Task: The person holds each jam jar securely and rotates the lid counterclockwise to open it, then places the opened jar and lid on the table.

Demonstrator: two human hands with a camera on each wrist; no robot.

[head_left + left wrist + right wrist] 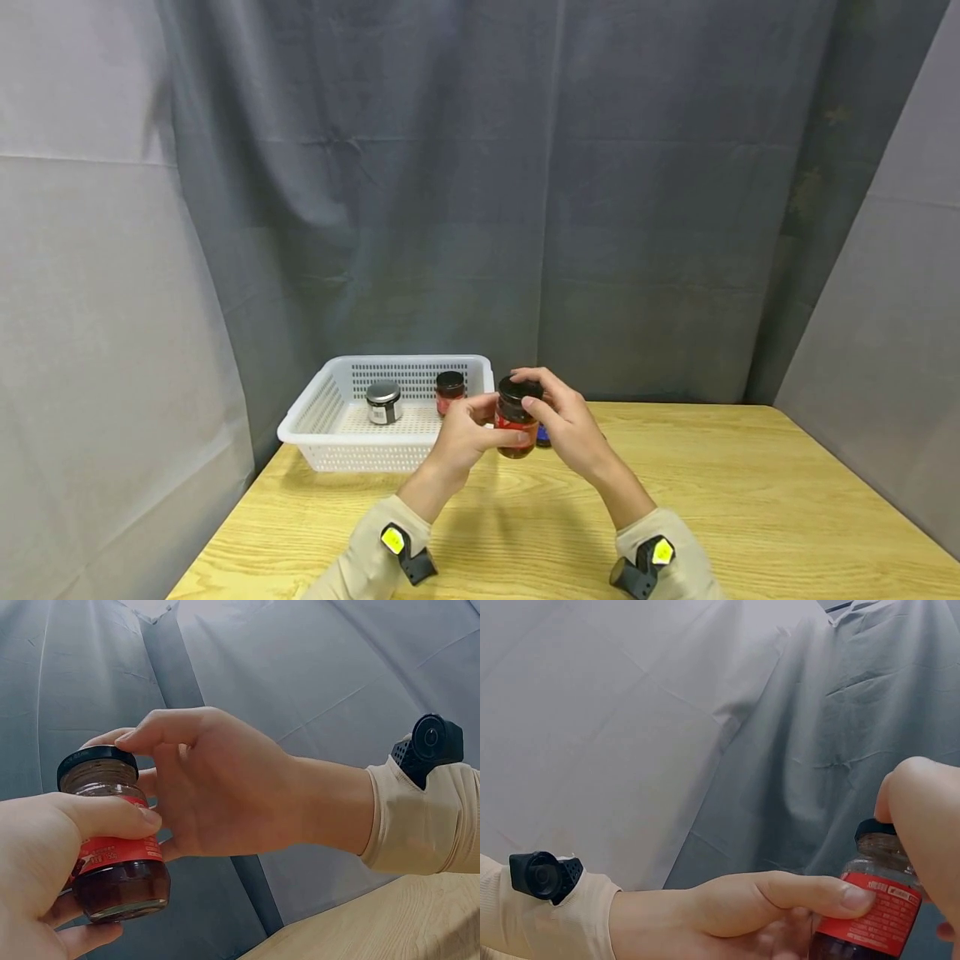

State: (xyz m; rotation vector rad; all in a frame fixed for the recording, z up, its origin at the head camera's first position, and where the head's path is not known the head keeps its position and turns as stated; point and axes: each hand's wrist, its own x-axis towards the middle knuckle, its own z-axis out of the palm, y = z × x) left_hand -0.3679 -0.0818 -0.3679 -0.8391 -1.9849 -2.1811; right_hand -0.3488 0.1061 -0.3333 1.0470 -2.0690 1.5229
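Observation:
A glass jar [514, 435] with a red label and a black lid [99, 755] is held up over the table, between both hands. My left hand [463, 435] grips the jar's body, its thumb lying across the label. From the other side, my right hand [567, 423] pinches the black lid with thumb and fingers. Dark contents fill the lower part of the glass in the left wrist view. Partly hidden behind the held jar and the right hand is a small blue and dark object [543, 437].
A white perforated plastic basket [352, 450] stands left of the hands on the wooden table [750, 492]. Inside it are a jar with a silver lid [384, 403] and another black-lidded, red-labelled jar [450, 390]. Grey curtains [645, 250] hang behind the table.

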